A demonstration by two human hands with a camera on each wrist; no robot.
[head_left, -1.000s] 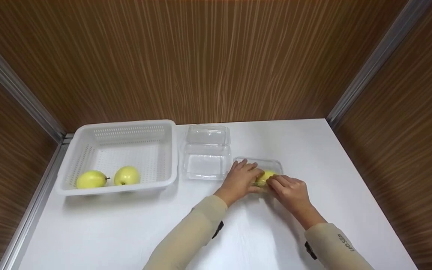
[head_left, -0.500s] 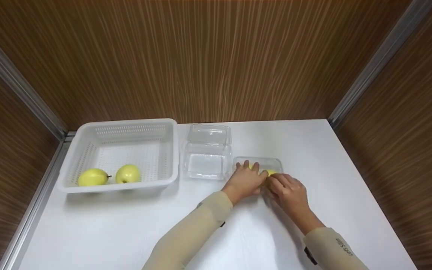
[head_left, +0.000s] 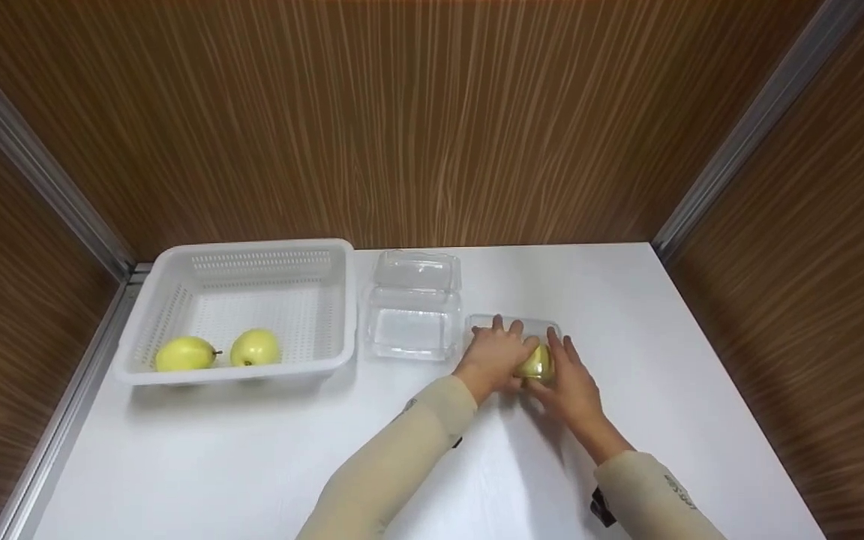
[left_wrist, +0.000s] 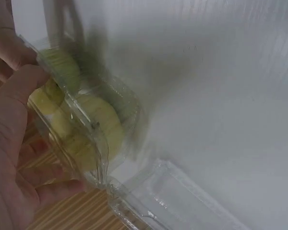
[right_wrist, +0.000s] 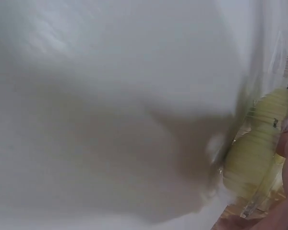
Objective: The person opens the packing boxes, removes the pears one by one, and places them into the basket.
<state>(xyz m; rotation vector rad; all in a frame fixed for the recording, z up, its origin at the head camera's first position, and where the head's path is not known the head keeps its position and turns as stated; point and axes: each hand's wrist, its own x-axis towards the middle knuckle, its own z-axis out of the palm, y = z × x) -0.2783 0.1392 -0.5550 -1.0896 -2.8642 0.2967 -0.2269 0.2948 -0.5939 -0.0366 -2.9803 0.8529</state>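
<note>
A clear plastic clamshell box with yellow-green fruits inside lies between both hands. My left hand spans its lid from the left, fingers spread to the far side. In the left wrist view its thumb is against the box's rim. My right hand grips the right end, thumb in front and fingers behind. In the right wrist view only part of that hand shows beside the box's fruits. The lid looks down over the fruits; whether its edge is fastened I cannot tell.
A second clear clamshell box stands open just left of the hands. Farther left is a white perforated basket with two yellow-green fruits. Wood-grain panels border the white table.
My right hand has gone from pinching the box's front edge to spreading its fingers around the right end. The left hand has shifted slightly right over the lid.
</note>
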